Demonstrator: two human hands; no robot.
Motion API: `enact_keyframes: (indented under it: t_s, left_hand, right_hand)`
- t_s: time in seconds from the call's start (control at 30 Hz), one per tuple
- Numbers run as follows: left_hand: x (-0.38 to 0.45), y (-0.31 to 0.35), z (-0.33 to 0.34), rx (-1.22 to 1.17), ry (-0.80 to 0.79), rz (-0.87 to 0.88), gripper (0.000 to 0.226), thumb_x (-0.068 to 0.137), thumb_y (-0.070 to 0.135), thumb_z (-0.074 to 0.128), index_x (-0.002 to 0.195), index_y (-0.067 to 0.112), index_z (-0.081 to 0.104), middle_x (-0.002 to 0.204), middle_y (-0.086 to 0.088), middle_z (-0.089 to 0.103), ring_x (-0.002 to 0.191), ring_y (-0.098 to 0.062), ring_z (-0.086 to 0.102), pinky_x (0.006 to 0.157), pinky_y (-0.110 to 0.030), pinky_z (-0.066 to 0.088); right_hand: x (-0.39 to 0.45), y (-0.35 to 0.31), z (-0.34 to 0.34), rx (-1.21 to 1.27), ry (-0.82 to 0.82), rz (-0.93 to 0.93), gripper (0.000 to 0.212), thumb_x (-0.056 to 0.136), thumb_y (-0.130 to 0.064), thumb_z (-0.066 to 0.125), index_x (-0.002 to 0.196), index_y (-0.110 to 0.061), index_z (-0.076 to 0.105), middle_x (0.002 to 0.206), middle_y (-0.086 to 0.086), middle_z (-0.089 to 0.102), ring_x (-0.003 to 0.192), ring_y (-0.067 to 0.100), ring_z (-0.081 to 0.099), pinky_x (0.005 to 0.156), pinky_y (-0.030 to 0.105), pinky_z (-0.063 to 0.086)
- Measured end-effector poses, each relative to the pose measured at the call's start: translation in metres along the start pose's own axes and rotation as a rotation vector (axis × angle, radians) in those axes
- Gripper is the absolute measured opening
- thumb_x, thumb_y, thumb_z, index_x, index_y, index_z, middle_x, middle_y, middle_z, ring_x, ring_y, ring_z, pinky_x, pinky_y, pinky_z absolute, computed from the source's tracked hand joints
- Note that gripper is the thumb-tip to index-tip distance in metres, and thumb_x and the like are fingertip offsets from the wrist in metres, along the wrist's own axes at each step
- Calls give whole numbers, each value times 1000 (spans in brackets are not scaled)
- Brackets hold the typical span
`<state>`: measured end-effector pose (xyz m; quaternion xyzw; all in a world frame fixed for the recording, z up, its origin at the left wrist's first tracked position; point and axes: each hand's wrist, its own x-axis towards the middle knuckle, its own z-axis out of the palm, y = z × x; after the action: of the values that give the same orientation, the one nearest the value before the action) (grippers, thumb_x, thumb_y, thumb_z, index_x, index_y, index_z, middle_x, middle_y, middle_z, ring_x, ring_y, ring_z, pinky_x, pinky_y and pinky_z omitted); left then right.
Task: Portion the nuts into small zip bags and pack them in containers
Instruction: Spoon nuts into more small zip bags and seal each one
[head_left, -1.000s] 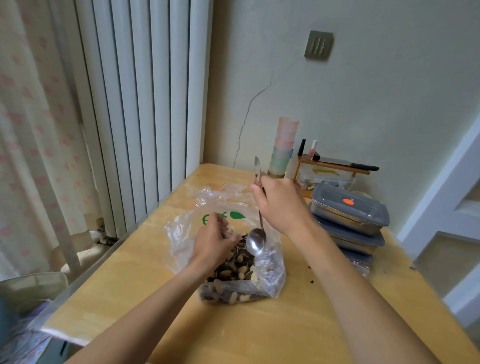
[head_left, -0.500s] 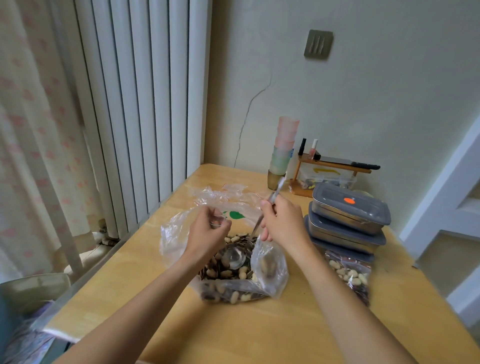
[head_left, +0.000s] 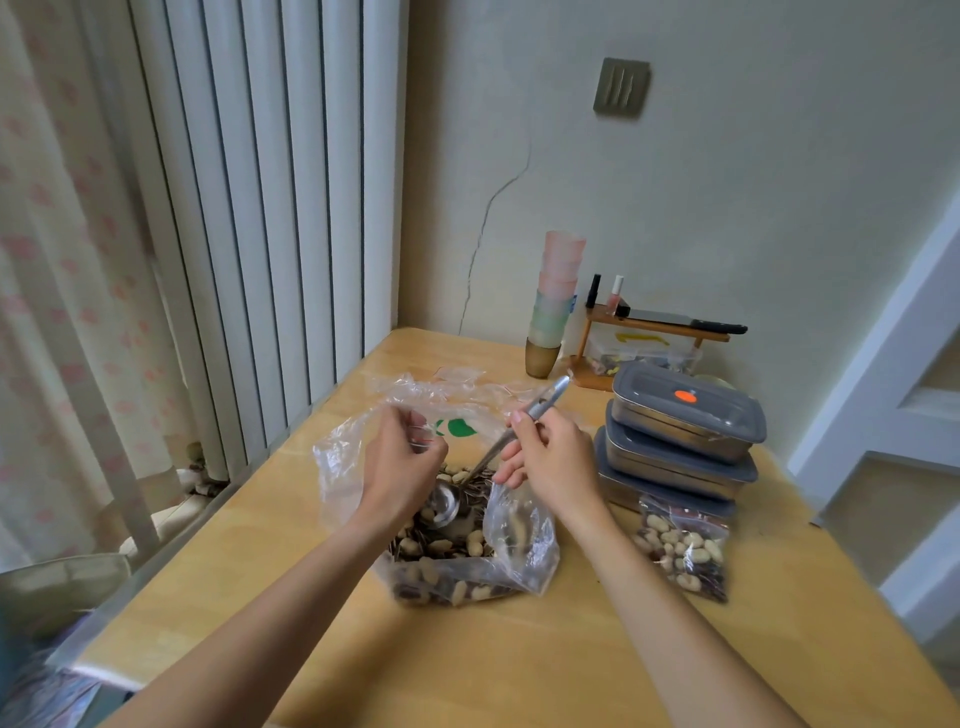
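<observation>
A big clear bag (head_left: 441, 525) lies open on the wooden bench (head_left: 519, 665), holding mixed nuts (head_left: 452, 561): pale peanuts and darker pieces. The left hand (head_left: 402, 467) pinches the bag's rim, fingers curled on the plastic. The right hand (head_left: 550, 462) has its grip closed round the handle of a metal spoon (head_left: 498, 452), whose bowl sits down among the nuts inside the bag.

To the right, three steel containers (head_left: 680, 441) with grey lids stand stacked; the top lid carries an orange spot. Their contents cannot be seen. Leaning against the lowest one is a small zip bag (head_left: 685, 556), filled with the same nuts.

At the back, a stack of pastel cups (head_left: 553, 304) stands by a small wooden rack (head_left: 649, 338) bearing two little bottles and a dark flat item; a clear box sits under it, its contents too small to tell.

More crumpled plastic (head_left: 447, 382) lies behind the big bag; whether it is part of that bag is unclear. A green print (head_left: 457, 427) shows on the bag, half hidden by the left hand, not readable. No other writing can be made out. Both forearms are cut off at the lower edge.
</observation>
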<state>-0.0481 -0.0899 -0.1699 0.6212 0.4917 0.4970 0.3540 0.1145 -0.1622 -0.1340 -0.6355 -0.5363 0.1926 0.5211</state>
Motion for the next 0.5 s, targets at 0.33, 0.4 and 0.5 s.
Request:
enact_keyframes:
  t_s: [0.33, 0.4, 0.5]
  left_hand:
    - [5, 6, -5, 10, 28, 51, 20, 89, 12, 65, 104, 18, 52, 94, -3, 63, 83, -16, 65, 68, -40, 57]
    - [4, 6, -6, 17, 23, 61, 20, 90, 11, 65, 104, 17, 52, 94, -4, 63, 83, -17, 65, 67, -37, 56]
    - [3, 4, -7, 27, 15, 61, 20, 90, 11, 64, 105, 17, 52, 94, -3, 64, 82, -16, 66, 65, -36, 57]
  right_hand:
    - [-5, -1, 6, 25, -76, -17, 24, 110, -27, 48, 97, -13, 62, 71, 13, 71, 57, 27, 74, 56, 42, 61]
    - [-5, -2, 8, 19, -65, 20, 27, 110, -26, 47, 96, -9, 61, 70, 13, 72, 56, 27, 74, 57, 44, 62]
    - [-2, 2, 8, -3, 1, 74, 30, 111, -26, 46, 93, -7, 60, 67, 11, 73, 54, 25, 73, 57, 41, 62]
